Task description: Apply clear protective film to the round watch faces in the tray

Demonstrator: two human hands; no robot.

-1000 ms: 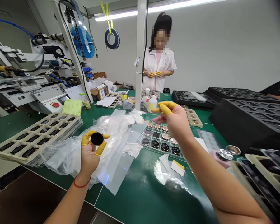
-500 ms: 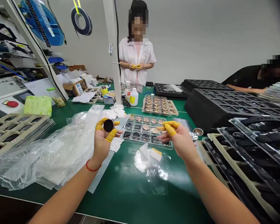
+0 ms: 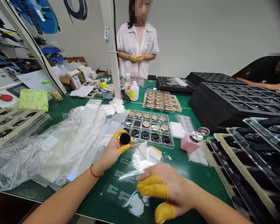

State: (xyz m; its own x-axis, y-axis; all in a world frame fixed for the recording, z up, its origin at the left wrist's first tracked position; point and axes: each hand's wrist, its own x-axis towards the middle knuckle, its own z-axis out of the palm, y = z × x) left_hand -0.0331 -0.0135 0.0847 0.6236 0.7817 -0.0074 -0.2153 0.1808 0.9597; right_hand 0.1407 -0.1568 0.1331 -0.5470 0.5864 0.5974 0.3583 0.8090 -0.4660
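My left hand (image 3: pixel 115 147), with yellow finger cots on its fingertips, grips a round black watch face (image 3: pixel 125 139) by the edge, dark side towards me. My right hand (image 3: pixel 165 189), also in yellow cots, hovers lower on the right with thumb and fingers apart and nothing visible between them. Below and beside its fingertips lies a clear plastic film with white print (image 3: pixel 118 188). A folded white wipe (image 3: pixel 143 151) and a small white-and-yellow pad (image 3: pixel 155 153) rest just beyond. Behind the left hand stands a clear tray (image 3: pixel 172 143) of round black and rose-gold watch parts.
A pink pump bottle (image 3: pixel 188 143) stands right of the tray. Stacked watch trays (image 3: pixel 224 149) and black foam trays (image 3: pixel 200 107) line the right side. Crumpled plastic bags (image 3: pixel 49 149) cover the left. Across the table stands a person in a white shirt (image 3: pixel 137 43); another leans in at right.
My right hand has moved down and nearer, its fingers spreading from a pinch. The left hand with the watch face has shifted right and lower. The view has tilted down, and the pink bottle shows.
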